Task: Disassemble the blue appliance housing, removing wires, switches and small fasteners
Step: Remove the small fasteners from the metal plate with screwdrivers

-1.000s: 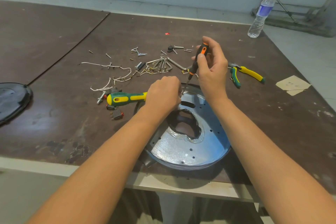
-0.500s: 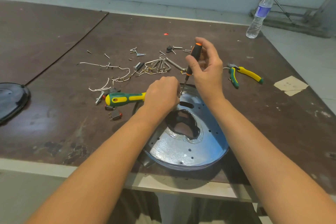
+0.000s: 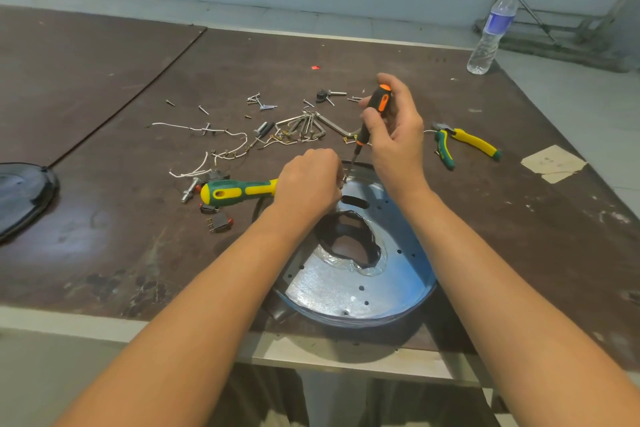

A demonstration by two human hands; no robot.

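A blue housing [image 3: 349, 291], a shallow round dish with a ragged hole in its middle, lies on a brown table [image 3: 104, 236].

At the housing's far rim, the right hand [image 3: 398, 135] holds a small black-and-orange screwdriver [image 3: 377, 104] nearly upright, thumb and fingers wrapped round the handle and the tip down on the rim. To do this step well, the blade probably needs to sit square in the fastener and be pressed down while turning, so it does not slip.

The left hand [image 3: 308, 184] is curled tight at the same rim, just beside the tip. Its fingertips are hidden, so I cannot tell what they pinch.

A green-and-yellow tool handle [image 3: 239, 191] juts out left of the housing. Removed wires [image 3: 207, 163] and screws [image 3: 263, 104] lie beyond it.
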